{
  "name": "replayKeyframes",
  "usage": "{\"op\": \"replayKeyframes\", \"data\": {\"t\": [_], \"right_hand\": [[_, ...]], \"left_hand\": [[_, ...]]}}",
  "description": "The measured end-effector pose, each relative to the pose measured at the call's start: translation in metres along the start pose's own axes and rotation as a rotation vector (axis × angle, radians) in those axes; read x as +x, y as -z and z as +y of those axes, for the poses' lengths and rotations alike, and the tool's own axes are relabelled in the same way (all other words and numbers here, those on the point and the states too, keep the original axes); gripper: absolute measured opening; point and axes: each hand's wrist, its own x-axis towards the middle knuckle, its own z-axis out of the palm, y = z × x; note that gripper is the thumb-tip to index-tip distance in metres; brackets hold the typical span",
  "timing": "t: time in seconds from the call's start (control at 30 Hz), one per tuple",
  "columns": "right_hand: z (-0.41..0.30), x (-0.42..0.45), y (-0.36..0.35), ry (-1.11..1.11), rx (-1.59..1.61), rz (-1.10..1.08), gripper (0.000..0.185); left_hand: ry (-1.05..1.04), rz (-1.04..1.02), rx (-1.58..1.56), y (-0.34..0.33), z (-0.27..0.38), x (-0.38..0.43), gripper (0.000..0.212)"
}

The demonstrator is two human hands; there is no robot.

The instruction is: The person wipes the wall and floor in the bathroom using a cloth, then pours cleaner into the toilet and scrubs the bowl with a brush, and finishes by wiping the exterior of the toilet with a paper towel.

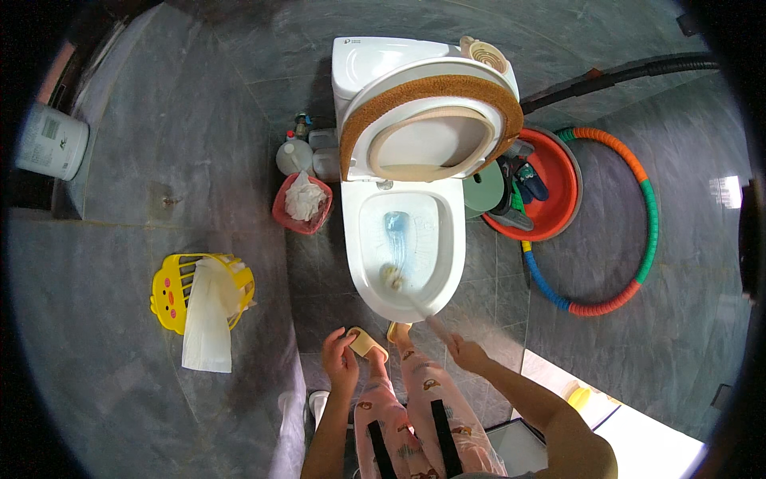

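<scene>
My right hand [470,354] grips the handle of a toilet brush [440,329]. The brush slants over the front rim of a white toilet [353,239], and its bristle head [392,278] sits inside the bowl, near the front wall. Bluish water [396,223] lies at the back of the bowl, with a pale blue streak running down toward the bristles. The lid and the seat with a brown fabric cover [432,88] are raised against the tank. Empty and loosely curled, my left hand [340,362] hangs left of the toilet's front, above a yellow slipper [366,342].
Left of the toilet stand a pink bin [281,209] with crumpled paper and a plastic jug [294,157]. At right are a green lidded bin [483,190], a red basin [553,209] holding slippers, and a colourful hoop [649,209]. A yellow basket [170,293] holds tissue.
</scene>
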Motion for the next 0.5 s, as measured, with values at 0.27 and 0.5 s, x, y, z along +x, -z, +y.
{"op": "replayKeyframes", "data": {"t": [0.27, 0.5], "right_hand": [[-0.043, 0.139, 0.047, 0.017, 0.458, 0.197, 0.034], [-0.052, 0.042, 0.0, 0.377, 0.041, 0.22, 0.045]], "left_hand": [[0.086, -0.05, -0.196, -0.01, 0.028, 0.006, 0.026], [0.032, -0.009, -0.018, 0.009, 0.0, -0.014, 0.025]]}}
